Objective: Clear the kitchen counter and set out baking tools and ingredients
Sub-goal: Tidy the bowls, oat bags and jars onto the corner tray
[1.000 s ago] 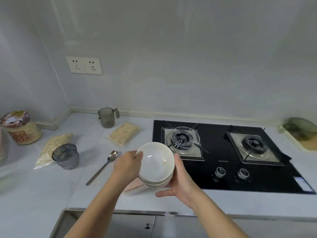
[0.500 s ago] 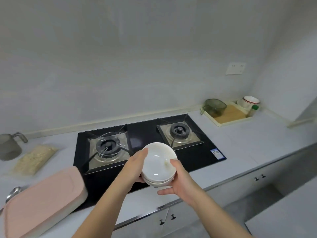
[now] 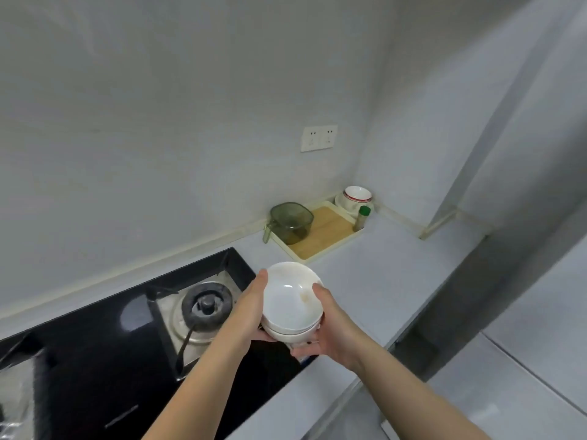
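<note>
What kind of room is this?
Likely a home kitchen: black gas hob set into a pale counter, and a stack of white bowls held by the left hand and right hand.

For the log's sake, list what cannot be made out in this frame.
Head view:
- Count of the stacked white bowls: the left hand and right hand cover their sides.
- Left part of the hob: cut off by the frame edge.
- Label of the green-capped bottle: too small to read.
- Contents of the green jug: unclear through its tinted wall.
</note>
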`<state>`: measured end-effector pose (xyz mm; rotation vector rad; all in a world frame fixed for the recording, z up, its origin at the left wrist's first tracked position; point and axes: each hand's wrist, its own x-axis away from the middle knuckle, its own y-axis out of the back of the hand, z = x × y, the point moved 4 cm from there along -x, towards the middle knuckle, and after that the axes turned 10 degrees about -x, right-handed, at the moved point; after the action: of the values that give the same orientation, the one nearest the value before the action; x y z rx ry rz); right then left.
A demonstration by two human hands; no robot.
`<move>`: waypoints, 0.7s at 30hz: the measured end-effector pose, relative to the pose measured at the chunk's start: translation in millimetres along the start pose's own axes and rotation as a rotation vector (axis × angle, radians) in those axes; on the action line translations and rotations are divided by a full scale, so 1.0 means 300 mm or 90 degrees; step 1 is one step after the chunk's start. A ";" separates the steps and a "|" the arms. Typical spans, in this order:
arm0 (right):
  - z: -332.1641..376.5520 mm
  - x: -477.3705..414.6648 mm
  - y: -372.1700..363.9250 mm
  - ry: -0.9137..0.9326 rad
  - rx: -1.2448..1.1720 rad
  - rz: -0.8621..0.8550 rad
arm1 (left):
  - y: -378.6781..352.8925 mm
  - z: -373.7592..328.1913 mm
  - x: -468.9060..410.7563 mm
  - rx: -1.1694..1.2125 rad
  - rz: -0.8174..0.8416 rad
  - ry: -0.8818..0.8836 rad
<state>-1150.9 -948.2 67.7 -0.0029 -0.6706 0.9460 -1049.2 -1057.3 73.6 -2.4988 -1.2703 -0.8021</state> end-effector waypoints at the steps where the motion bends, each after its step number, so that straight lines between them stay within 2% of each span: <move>1: 0.026 -0.012 0.022 -0.001 -0.010 -0.013 | -0.028 -0.024 -0.027 -0.010 0.005 0.000; 5: 0.223 -0.109 0.230 0.033 -0.079 -0.075 | -0.290 -0.215 -0.193 -0.090 0.067 0.002; 9: 0.357 -0.200 0.369 0.053 -0.079 -0.126 | -0.446 -0.330 -0.286 -0.084 0.107 0.004; 15: 0.566 -0.392 0.546 0.057 -0.050 -0.148 | -0.651 -0.494 -0.461 -0.039 0.081 0.038; 21: 0.900 -0.715 0.789 0.032 0.032 -0.160 | -0.911 -0.717 -0.796 -0.061 0.073 -0.063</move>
<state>-1557.0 -1042.5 102.6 0.0997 -0.5859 0.7184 -1460.2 -1147.0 104.4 -2.6893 -1.1306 -0.7378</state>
